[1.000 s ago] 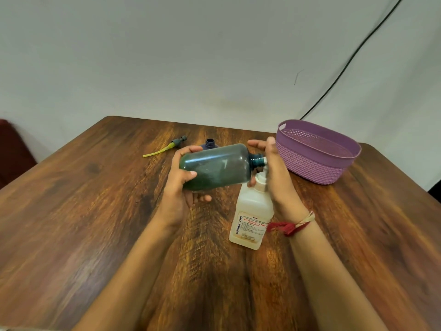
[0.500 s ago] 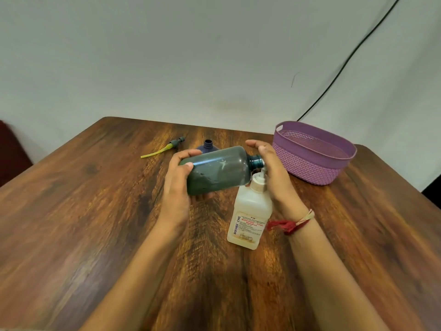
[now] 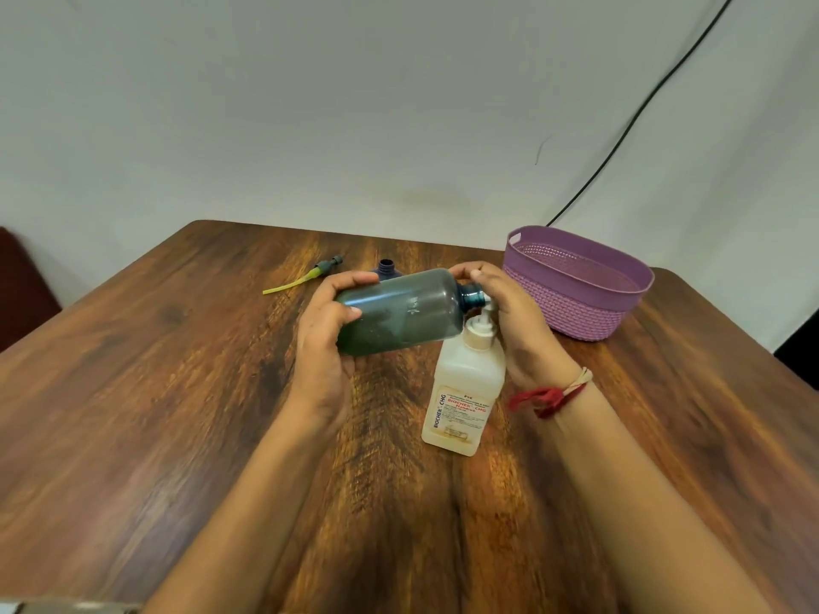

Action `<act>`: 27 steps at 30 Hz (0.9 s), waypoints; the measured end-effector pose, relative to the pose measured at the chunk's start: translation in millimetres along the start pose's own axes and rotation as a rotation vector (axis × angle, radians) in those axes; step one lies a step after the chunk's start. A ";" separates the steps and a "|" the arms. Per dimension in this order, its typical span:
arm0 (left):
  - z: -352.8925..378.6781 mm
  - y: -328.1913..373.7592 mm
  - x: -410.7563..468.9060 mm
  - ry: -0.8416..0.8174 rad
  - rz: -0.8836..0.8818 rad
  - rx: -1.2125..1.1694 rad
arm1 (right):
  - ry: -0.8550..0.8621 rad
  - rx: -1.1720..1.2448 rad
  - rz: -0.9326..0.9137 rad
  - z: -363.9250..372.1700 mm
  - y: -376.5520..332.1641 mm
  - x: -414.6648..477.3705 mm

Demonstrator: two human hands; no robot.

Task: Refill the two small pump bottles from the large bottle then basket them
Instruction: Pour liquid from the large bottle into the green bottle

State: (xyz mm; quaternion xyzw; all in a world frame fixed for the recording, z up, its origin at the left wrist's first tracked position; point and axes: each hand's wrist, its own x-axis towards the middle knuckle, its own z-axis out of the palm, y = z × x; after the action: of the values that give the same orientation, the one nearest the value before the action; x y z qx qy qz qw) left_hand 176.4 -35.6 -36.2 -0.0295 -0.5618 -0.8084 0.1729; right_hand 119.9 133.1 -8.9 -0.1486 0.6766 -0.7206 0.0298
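Grip of right hand (image 3: 510, 319) seemingly farther over green bottle (image 3: 399, 313) than before.

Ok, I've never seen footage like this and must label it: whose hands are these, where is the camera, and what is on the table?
No machine here: a person's two bare hands, filmed by one camera worn on the head, looking forward and down. The left hand grips the base of a large green bottle, tipped sideways; the right hand holds its neck end with curled fingers. On the wooden table stand a white pump bottle, an open small dark bottle and a purple basket; a pump head with a yellow tube lies apart.
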 end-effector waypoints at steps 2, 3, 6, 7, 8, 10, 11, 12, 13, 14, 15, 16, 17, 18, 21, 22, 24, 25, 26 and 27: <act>2.4 2.8 -0.5 0.030 0.008 0.008 | -0.063 0.015 0.089 -3.4 -9.5 1.6; 3.8 4.0 -0.2 0.057 0.011 0.021 | -0.095 -0.011 0.135 -5.8 -13.8 3.0; 7.0 6.1 0.8 0.084 0.038 0.045 | -0.068 -0.275 0.169 -10.8 -27.5 13.6; 7.9 6.4 0.5 0.085 0.049 0.048 | -0.026 -0.374 0.143 -10.3 -33.2 18.5; 8.2 6.2 0.5 0.085 0.059 0.053 | 0.011 -0.443 0.119 -8.6 -39.7 23.6; 8.1 4.1 0.6 0.083 0.071 0.056 | 0.053 -0.488 0.138 -2.3 -49.6 34.0; 8.2 3.1 0.6 0.080 0.074 0.055 | 0.057 -0.496 0.163 1.6 -51.8 38.5; 8.1 2.2 0.5 0.078 0.078 0.055 | 0.054 -0.512 0.183 4.4 -50.4 42.1; 8.0 1.8 0.7 0.080 0.085 0.055 | 0.051 -0.539 0.197 6.4 -46.3 44.5; 8.0 1.3 1.5 0.083 0.094 0.058 | 0.052 -0.565 0.200 7.5 -41.1 46.5; 8.4 1.1 2.3 0.085 0.099 0.060 | 0.063 -0.577 0.195 7.8 -35.7 47.4; 8.0 0.5 3.4 0.088 0.101 0.065 | 0.087 -0.572 0.176 7.5 -31.1 48.3; 7.4 -0.5 4.3 0.090 0.108 0.072 | 0.117 -0.561 0.147 5.9 -26.9 49.1; 7.1 -2.0 5.5 0.090 0.120 0.083 | 0.146 -0.548 0.119 3.2 -23.1 49.5; 6.8 -7.9 7.7 0.089 0.141 0.116 | 0.190 -0.503 0.122 -2.1 -11.3 49.1; 5.7 -9.7 8.3 0.097 0.146 0.120 | 0.193 -0.515 0.125 -1.2 -8.6 48.6; 3.9 -13.0 8.5 0.103 0.136 0.114 | 0.207 -0.555 0.122 0.0 -6.3 48.5; 3.6 -13.1 8.0 0.101 0.127 0.108 | 0.218 -0.584 0.108 -0.3 -8.0 48.9; 3.6 -12.6 7.9 0.099 0.124 0.106 | 0.221 -0.618 0.090 -0.7 -11.8 50.0; 4.2 -11.6 7.8 0.096 0.124 0.106 | 0.202 -0.658 0.078 -0.7 -16.4 51.5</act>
State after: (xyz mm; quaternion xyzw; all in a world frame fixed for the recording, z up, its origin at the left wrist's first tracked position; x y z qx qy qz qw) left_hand 164.8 -30.1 -43.1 -0.0166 -0.5919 -0.7659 0.2507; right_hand 73.1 122.5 16.2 -0.0522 0.8774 -0.4732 -0.0594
